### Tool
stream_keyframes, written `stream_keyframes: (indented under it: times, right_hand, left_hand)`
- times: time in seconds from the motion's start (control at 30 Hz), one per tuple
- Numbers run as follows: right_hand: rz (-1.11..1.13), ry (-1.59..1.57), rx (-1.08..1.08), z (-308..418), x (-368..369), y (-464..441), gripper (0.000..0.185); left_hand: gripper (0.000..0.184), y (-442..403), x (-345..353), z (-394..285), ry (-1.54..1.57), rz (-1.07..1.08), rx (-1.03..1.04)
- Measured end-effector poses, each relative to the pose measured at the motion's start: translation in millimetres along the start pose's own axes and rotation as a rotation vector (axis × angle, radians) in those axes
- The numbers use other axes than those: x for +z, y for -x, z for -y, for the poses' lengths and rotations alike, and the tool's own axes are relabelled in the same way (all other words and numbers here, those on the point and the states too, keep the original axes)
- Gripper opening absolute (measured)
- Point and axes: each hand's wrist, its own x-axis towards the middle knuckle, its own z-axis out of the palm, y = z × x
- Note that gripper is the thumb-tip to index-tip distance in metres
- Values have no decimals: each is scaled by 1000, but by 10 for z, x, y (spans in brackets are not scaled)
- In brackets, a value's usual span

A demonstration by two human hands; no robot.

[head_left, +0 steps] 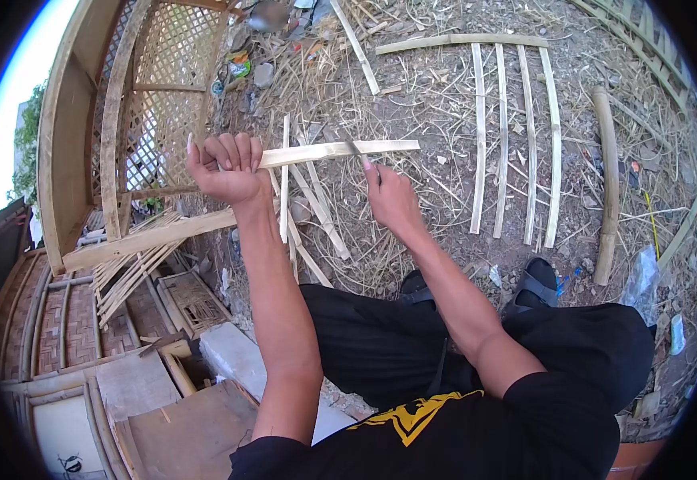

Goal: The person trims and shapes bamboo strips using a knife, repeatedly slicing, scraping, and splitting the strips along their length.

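Observation:
My left hand (230,166) is closed around the left end of a pale bamboo strip (304,153), which reaches out sideways to the right. In my right hand (395,200) is a knife (353,149), its handle mostly hidden by the fingers. The narrow dark blade crosses the strip right of its middle and seems to touch it. Beneath the strip, more bamboo strips (323,210) lie crossed over each other on the ground.
Several split slats (502,140) lie side by side below a crosswise bamboo piece (462,42). A bamboo pole (606,188) rests farther right. Shavings cover the soil. At left stand a wooden lattice frame (174,64) and a thin-slat bundle (128,268). Boards (192,436) lie lower left.

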Motion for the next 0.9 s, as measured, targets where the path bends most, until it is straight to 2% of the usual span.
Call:
stream_keyframes:
  times: [0.07,0.13,0.2,0.23,0.33,0.37,0.5,0.57,0.7,0.9]
  right_hand:
    - [50,-39,56,172,24,68,55]
    - [86,-48,24,299,25,129,55]
    - [-26,-65,-102,265,97,126,55]
    - [93,-80,79,211,26,91,54]
    - [-12,7,-15,-242,60,-64,54]
    - [8,-27,32,-262,114,-81,54]
    - [56,-55,113,272,103,90,50]
    - [24,-27,-127,425,112,172,45]
    - [-104,58,-273,56,240,179,44]
    - [-20,-22,-178,265,286,265,44]
  left_hand:
    - [50,20,-23,4,11,-29,3]
    - [51,26,26,-2,-6,-38,-7]
    - [51,31,44,5,-11,-25,6]
    - [51,36,30,-1,0,11,2]
    - [53,49,-108,-11,1,28,-12]
    - [53,21,-168,-9,-19,1,2]
    - [53,12,-178,-1,-14,28,-15]
    - [52,28,-123,-26,-22,26,-31]
    - [50,27,-246,-37,-9,-12,-41]
    - [52,25,-396,-30,-22,-60,-39]
